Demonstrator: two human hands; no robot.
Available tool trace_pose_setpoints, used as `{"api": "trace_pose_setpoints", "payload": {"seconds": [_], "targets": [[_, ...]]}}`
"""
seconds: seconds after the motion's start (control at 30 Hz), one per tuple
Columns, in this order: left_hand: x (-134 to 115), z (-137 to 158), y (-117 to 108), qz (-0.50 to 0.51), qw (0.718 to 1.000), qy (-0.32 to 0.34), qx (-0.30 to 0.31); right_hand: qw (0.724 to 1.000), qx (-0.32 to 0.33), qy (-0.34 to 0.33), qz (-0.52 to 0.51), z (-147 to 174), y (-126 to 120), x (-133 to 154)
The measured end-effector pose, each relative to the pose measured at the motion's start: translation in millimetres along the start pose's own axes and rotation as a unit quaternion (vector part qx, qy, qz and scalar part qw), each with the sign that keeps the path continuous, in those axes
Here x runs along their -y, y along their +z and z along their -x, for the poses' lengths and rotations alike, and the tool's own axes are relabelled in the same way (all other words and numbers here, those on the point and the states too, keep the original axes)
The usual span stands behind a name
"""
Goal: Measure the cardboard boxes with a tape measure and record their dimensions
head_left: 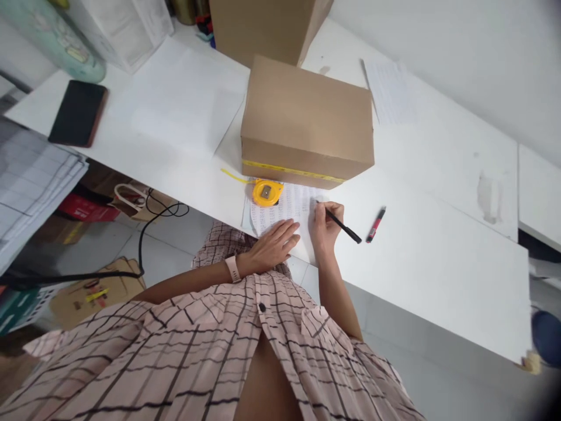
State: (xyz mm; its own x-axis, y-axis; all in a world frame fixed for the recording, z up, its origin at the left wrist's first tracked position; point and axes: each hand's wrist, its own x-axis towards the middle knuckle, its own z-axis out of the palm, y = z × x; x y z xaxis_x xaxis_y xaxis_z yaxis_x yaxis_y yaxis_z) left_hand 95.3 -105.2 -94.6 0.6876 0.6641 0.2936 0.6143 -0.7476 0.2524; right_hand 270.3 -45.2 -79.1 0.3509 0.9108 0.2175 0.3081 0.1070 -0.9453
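Note:
My right hand (pixel 326 229) is closed around a black pen (pixel 347 228), its tip at the right part of a sheet of paper (pixel 298 204) covered in rows of handwriting. Lying flat on the lower edge of that sheet is my left hand (pixel 276 242), fingers stretched out, holding nothing. A yellow tape measure (pixel 266 192) rests on the upper left of the paper, a short length of its blade sticking out to the left. Just behind the paper stands a closed cardboard box (pixel 311 123) with a yellow strip along its front side.
A red and black pen (pixel 376 224) lies right of my right hand. Behind stands another cardboard box (pixel 263 26). White sheets (pixel 184 99), a dark phone-like case (pixel 79 113) and a green bottle (pixel 65 47) are at the left. A black cable (pixel 141 245) hangs below the desk's left side.

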Motion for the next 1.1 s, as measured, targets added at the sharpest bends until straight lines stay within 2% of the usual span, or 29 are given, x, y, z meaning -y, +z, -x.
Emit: {"api": "trace_pose_setpoints", "payload": {"seconds": [0.1,0.23,0.33,0.43,0.57,0.7,0.8,0.93,1.1], "targets": [[4,19,-11,0.013,1.000,-0.004,-0.010,1.000,0.002,-0.001,-0.003,3,-5,-2],[15,44,-27,0.009,0.998,-0.024,-0.051,0.999,-0.009,0.033,-0.015,8,-9,-6],[22,48,-31,0.024,0.994,-0.045,-0.095,0.998,-0.003,0.046,-0.034,11,-10,-5],[24,43,-30,0.050,0.990,-0.063,-0.112,0.999,0.002,0.037,-0.039,13,-11,0],[19,34,-26,0.025,0.994,-0.060,-0.084,0.998,0.028,0.046,-0.023,24,-8,8],[12,30,-19,-0.055,0.997,-0.028,-0.041,0.989,0.126,0.058,-0.049,37,-3,11],[8,30,-16,-0.074,0.997,-0.029,-0.012,0.985,0.166,0.035,-0.046,39,-2,12],[5,28,-17,-0.075,0.995,-0.061,0.022,0.982,0.184,0.027,-0.029,36,0,12],[7,23,-17,-0.058,0.996,-0.066,0.004,0.988,0.150,0.036,-0.010,36,1,10]]}}
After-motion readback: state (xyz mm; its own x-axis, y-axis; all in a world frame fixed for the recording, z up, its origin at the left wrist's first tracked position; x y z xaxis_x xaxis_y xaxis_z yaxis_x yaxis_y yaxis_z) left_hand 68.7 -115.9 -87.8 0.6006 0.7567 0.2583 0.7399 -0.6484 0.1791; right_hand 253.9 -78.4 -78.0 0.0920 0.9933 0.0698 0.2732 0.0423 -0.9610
